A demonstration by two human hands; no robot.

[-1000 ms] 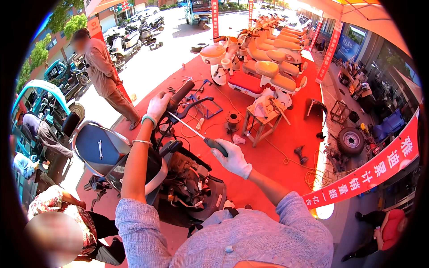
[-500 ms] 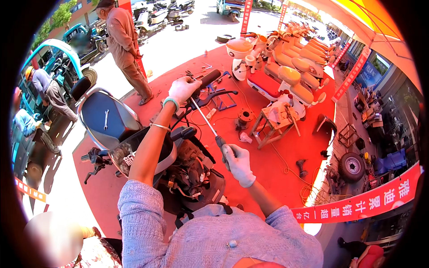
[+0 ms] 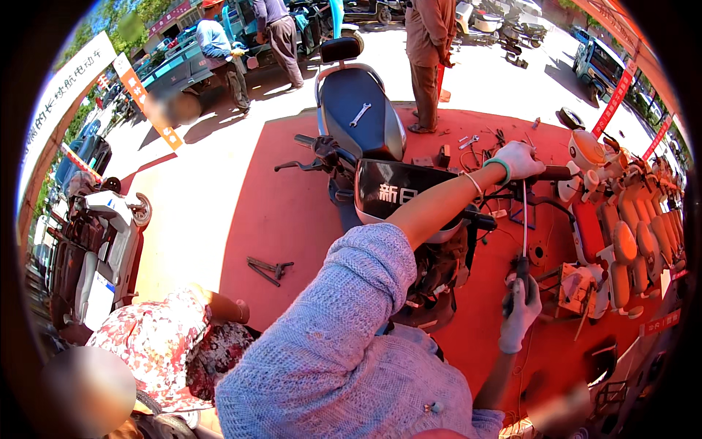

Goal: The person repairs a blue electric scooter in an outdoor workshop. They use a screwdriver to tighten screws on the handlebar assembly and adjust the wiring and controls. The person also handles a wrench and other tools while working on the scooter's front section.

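Red mat (image 3: 292,205) underfoot. Electric scooter (image 3: 380,183) on mat, dark seat (image 3: 358,110) with small wrench (image 3: 360,114) lying on top. Left hand (image 3: 518,159) (white glove) clenched around handlebar grip (image 3: 552,173). Right hand (image 3: 521,313) grasping long screwdriver (image 3: 523,241), shaft upright, tip apparently near grip.

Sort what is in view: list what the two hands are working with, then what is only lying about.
In use:
left hand on the handlebar grip
right hand holding the long screwdriver
scooter

Lying about:
wrench on the scooter seat
pliers on the red mat
small tools on the mat by a bystander's feet
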